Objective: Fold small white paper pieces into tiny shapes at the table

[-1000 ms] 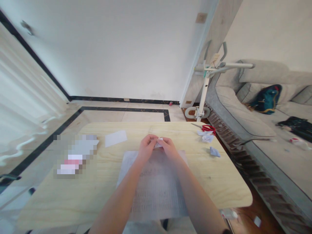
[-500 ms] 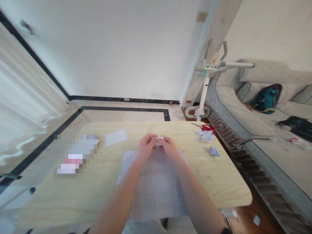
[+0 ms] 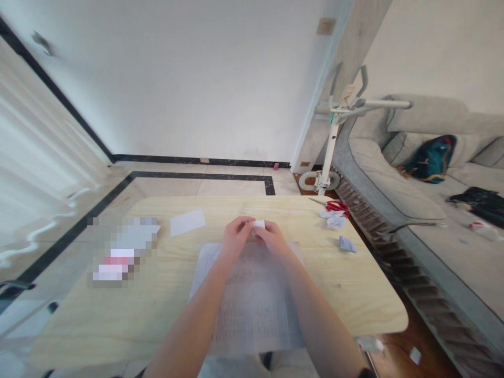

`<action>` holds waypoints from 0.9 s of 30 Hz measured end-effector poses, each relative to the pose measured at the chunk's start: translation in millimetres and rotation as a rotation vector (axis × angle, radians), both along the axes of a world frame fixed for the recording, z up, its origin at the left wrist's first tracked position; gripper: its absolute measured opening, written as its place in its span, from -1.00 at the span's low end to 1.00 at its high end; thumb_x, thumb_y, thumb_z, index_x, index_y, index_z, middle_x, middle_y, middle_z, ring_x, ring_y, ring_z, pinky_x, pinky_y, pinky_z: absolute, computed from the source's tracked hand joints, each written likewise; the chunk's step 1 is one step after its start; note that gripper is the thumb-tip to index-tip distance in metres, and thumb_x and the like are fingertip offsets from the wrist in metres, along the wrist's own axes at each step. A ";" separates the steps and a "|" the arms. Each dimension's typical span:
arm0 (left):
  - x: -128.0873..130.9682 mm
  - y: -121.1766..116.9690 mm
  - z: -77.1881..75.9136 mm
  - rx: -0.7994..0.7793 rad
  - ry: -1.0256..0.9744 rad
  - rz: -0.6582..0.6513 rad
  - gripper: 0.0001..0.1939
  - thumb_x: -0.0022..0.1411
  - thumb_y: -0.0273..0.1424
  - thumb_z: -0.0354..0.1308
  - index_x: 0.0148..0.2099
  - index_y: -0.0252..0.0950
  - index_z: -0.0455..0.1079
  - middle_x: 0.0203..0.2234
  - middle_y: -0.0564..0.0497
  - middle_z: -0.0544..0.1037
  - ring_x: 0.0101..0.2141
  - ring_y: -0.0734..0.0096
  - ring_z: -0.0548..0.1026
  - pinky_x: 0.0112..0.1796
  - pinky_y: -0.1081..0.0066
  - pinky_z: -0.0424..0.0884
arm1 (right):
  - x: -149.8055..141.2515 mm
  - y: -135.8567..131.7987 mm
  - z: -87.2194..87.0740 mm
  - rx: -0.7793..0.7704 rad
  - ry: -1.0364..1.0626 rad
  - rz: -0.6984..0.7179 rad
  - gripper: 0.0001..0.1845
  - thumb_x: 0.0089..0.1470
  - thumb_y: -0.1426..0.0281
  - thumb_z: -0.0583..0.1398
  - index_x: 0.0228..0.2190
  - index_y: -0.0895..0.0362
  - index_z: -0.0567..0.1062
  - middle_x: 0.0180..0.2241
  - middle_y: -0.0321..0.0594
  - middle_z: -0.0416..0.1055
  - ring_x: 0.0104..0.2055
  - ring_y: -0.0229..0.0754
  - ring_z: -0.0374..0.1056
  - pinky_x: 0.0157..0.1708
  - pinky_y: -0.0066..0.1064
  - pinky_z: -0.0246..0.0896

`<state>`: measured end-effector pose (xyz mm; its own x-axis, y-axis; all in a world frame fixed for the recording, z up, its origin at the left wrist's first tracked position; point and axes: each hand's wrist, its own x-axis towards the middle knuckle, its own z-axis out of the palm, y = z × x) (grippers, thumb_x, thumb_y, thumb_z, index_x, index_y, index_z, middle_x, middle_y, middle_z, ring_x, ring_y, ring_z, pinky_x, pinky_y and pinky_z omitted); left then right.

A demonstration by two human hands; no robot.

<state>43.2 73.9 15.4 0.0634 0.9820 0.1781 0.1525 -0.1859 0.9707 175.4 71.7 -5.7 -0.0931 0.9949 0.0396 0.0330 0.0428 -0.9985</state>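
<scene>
Between my two hands is a small folded piece of white paper (image 3: 259, 224), partly hidden by the fingers. My left hand (image 3: 237, 234) pinches its left side with thumb and fingers. On the other side my right hand (image 3: 273, 235) is closed on the paper too. Both hands are above the far edge of a large printed sheet (image 3: 255, 304) lying flat on the wooden table (image 3: 157, 310). A flat white paper rectangle (image 3: 188, 223) lies to the left of my hands.
Red-handled scissors (image 3: 337, 207) lie at the table's far right, beside crumpled white paper (image 3: 334, 218). Nearer sits a folded bluish paper piece (image 3: 347, 244). A blurred-out stack (image 3: 122, 252) is on the left. A grey sofa (image 3: 413, 210) and white exercise equipment (image 3: 331, 142) stand beyond the right side.
My fingers have shifted slightly on the small paper, whose visible part now looks flatter and squarer. The other things on the table stay where they were.
</scene>
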 end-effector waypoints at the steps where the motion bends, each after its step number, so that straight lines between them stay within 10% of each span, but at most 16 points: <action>1: -0.2 0.2 0.5 -0.006 0.004 0.000 -0.77 0.12 -0.31 0.08 -0.28 -0.32 0.49 -0.35 -0.04 0.57 -0.29 0.34 0.48 -0.25 0.40 0.38 | 0.1 0.4 -1.1 -0.001 -0.007 0.003 -0.77 -0.06 0.28 0.14 -0.61 0.16 0.35 -0.72 -0.42 0.10 -0.65 -0.37 -0.02 -0.64 -0.49 -0.16; 27: -2.1 1.9 -0.2 -0.077 -0.087 0.022 -0.76 0.09 -0.29 0.11 -0.27 -0.32 0.48 -0.36 -0.03 0.56 -0.31 0.35 0.48 -0.28 0.42 0.39 | -0.3 -1.2 2.1 0.101 -0.185 -0.016 -0.79 -0.02 0.34 0.13 -0.46 0.20 0.52 -0.54 -0.28 0.41 -0.49 -0.26 0.23 -0.49 -0.47 0.07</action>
